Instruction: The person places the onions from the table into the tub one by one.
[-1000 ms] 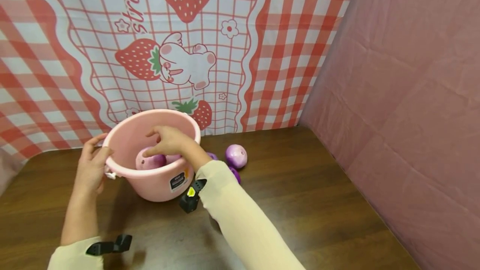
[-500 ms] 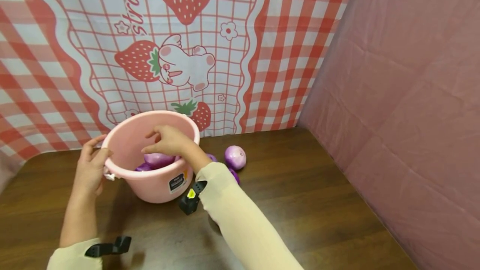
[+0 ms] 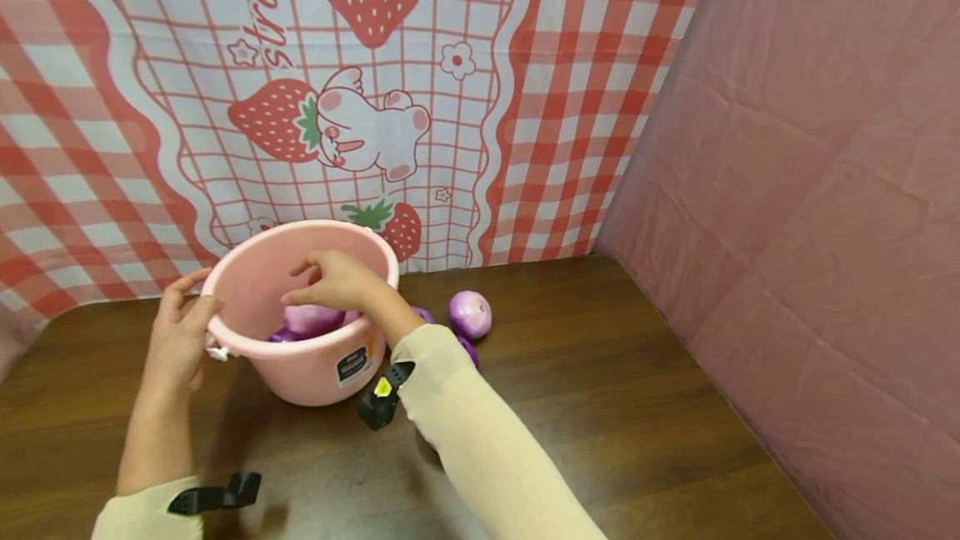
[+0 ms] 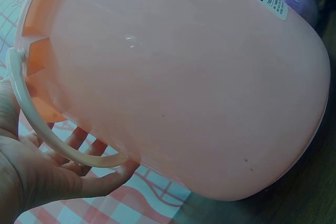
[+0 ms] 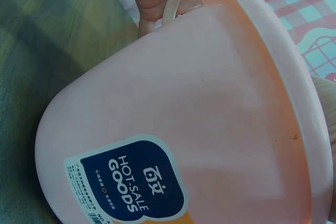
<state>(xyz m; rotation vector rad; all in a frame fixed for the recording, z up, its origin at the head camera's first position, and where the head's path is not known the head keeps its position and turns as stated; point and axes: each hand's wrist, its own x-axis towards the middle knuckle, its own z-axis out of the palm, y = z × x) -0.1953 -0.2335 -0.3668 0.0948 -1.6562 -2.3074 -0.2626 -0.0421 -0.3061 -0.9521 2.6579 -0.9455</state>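
A pink plastic bucket (image 3: 303,377) stands on the wooden table near the back cloth. My left hand (image 3: 177,332) grips its rim on the left side, thumb over the edge, beside the pale handle (image 4: 39,124) in the left wrist view. My right hand (image 3: 341,280) reaches over the rim into the bucket, fingers apart and loosely bent, above a purple-and-white onion (image 3: 311,322). More purple shows under that onion, partly hidden by the front wall. The right wrist view shows mainly the bucket's outer wall and its blue label (image 5: 134,179).
A pale purple onion (image 3: 471,315) lies on the table (image 3: 615,398) right of the bucket, with darker purple ones (image 3: 468,349) close by, partly behind the right arm. A checked strawberry cloth (image 3: 450,148) hangs at the back, a pink cloth (image 3: 810,190) at the right.
The onion under my right hand has dropped deeper into the bucket and shifted slightly, after leaving the fingers. My left hand keeps its hold on the rim.
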